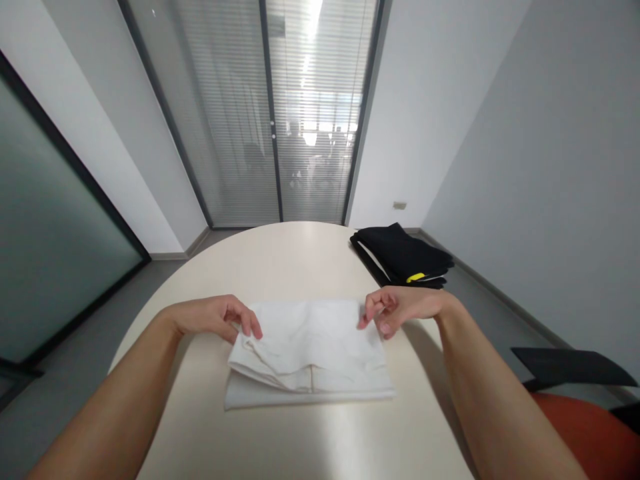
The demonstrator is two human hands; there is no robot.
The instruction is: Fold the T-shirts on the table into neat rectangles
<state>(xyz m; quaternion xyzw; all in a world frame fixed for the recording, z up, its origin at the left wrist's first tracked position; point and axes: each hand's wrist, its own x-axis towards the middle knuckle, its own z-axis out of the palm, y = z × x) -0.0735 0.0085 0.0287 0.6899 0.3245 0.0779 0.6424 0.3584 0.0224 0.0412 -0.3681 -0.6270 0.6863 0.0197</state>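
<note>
Cloth (320, 333), white, folded, lying flat-ish on counter (295, 260), approx. midway betw. L & R edges, set in from far edge. Hands well apart. L hand (227, 319): fingers on cloth's L side; grip can't be confirmed. R hand (397, 309): at cloth's far R corner, thumb & forefinger parted. Black stack (400, 250) at counter's far R edge.

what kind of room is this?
Probably a small office meeting room: glass wall with blinds, pale rounded table, and an orange-seated chair at the right edge.
</note>
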